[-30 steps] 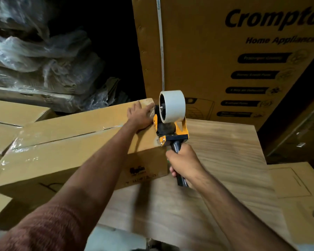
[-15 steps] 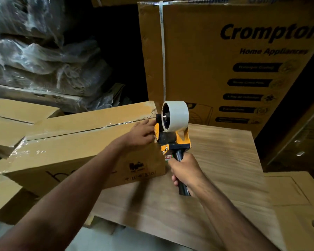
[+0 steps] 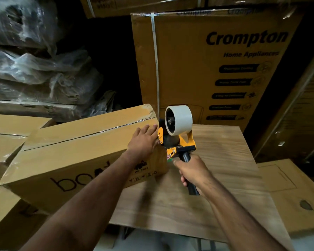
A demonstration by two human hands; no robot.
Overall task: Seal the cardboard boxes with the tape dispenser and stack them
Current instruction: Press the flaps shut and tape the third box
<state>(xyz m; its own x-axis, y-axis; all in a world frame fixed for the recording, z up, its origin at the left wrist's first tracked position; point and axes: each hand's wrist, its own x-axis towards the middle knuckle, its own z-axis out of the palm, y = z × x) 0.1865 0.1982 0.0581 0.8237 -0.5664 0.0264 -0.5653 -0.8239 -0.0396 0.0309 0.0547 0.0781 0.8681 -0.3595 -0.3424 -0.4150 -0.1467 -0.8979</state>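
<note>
Here we see the left hand [image 3: 143, 142] flat on the boat box [image 3: 83, 153] at nine o'clock on the worktop [image 3: 216, 178], the right hand [image 3: 192, 173] clamped round the tape dispenser [image 3: 178, 131] at its end, where, seemingly, a crooked pull could wrinkle the tape.

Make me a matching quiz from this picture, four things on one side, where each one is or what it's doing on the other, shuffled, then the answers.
Things:
1. left hand
2. right hand
3. tape roll
4. Crompton box

States:
A. standing upright behind the wooden table
B. gripping the black handle
C. mounted on top of the yellow dispenser
D. fingers flat on the boat box

Pairs: 1-D, 2-B, 3-C, 4-A
</note>
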